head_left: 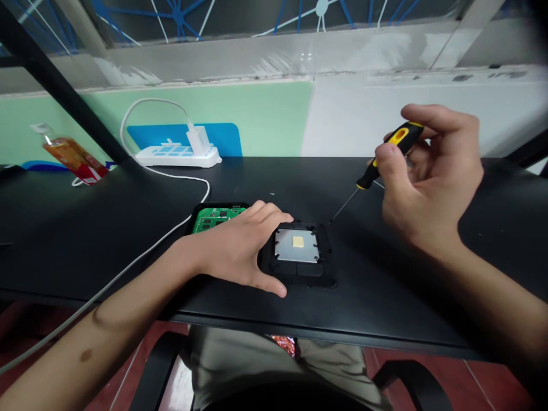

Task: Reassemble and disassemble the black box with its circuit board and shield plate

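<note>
My right hand (428, 165) grips a screwdriver (387, 151) by its black and yellow handle. Its thin shaft slants down to the left, and the tip is by the far right corner of a black plastic cover (314, 279); whether they touch I cannot tell. A silver metal plate (285, 245) with a small cream pad (298, 242) is set in the cover. My left hand (246, 242) lies over the cover's left side, thumb and fingers spread along its edges. Partly hidden behind that hand is a green circuit board (216, 217) in a black housing.
A white power strip (180, 157) with a plugged-in charger (199, 140) stands against the wall. Its white cable (171, 228) runs across the black desk (107, 228), passing left of the circuit board. A tilted drink bottle (75, 154) is at the far left.
</note>
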Available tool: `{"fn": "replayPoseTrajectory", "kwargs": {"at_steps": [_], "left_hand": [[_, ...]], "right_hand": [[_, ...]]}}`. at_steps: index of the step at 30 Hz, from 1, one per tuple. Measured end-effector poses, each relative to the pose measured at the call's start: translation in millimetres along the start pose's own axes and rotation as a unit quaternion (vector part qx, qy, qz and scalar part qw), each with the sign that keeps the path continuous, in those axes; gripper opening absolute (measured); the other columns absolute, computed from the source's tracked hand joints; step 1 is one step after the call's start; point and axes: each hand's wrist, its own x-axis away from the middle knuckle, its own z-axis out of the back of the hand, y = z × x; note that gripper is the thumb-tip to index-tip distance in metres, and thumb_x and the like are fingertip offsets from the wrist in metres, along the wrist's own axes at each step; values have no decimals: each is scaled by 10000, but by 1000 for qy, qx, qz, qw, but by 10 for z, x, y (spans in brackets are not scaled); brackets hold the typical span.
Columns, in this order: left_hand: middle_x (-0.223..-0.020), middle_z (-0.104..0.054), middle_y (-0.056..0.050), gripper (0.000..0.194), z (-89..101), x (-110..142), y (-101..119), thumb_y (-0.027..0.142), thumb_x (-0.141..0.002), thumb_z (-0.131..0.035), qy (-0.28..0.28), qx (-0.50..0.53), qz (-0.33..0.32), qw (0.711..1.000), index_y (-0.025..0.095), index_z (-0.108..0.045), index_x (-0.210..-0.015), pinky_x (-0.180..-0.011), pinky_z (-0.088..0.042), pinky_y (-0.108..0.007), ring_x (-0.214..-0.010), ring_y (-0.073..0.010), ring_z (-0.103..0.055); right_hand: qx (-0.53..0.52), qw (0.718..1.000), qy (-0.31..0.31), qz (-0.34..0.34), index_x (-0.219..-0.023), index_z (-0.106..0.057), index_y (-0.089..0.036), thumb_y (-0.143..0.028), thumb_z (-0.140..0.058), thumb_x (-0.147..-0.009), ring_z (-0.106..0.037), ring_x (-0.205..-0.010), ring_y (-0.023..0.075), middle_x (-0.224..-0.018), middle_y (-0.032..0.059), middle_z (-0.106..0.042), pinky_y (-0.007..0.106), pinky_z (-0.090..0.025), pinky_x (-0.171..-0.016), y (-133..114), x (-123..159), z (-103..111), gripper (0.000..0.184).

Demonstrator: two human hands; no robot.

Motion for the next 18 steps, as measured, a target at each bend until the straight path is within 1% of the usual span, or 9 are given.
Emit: {"fn": "replayPoseTrajectory", "kwargs": {"at_steps": [3,8,12,15,18], "left_hand": [[-1373,-513,-164,1001,2,-4,-1,690,-725,-833,-1,1,2,1000,165,-410,-1465,-1139,-416,-565,-1289,-367,-463],[-1354,-523,-159,1015,1,-10,-6,758,-724,-790,2,1,2,1000,172,-416,-1464,-1126,-426,-567,-1275,-369,-472],[-1366,-529,-162,1019,-1,1,8,748,-714,-809,0,-4,5,1000,167,-433,-1461,-1132,-424,-559,-1281,-368,-476],[-1386,-539,-163,1006,-9,4,31,741,-718,-815,2,-13,0,1000,176,-447,-1465,-1147,-411,-567,-1293,-371,-481],[-1455,-519,-190,988,0,-31,49,769,-749,-775,21,-24,-6,999,169,-466,-1472,-1162,-400,-581,-1347,-384,-466]], "right_hand": [[3,1000,-1,-10,-1333,-614,-299,-386,-695,-916,-664,-929,134,-1170,46,-671,357,-578,-795,13,-5,-3,434],[8,1000,0,-4,-1327,-610,-309,-484,-676,-930,-648,-875,121,-1163,47,-665,338,-588,-754,15,-11,10,438],[12,1000,-7,-8,-1330,-599,-288,-534,-638,-949,-662,-955,139,-1161,62,-660,371,-597,-836,28,-16,13,455],[-5,1000,4,26,-1333,-586,-291,-565,-634,-942,-652,-981,143,-1221,66,-627,383,-598,-850,68,-18,-12,480],[-45,996,41,57,-1318,-586,-319,-558,-657,-925,-642,-950,147,-1224,60,-580,362,-605,-769,87,-8,-53,465]]}}
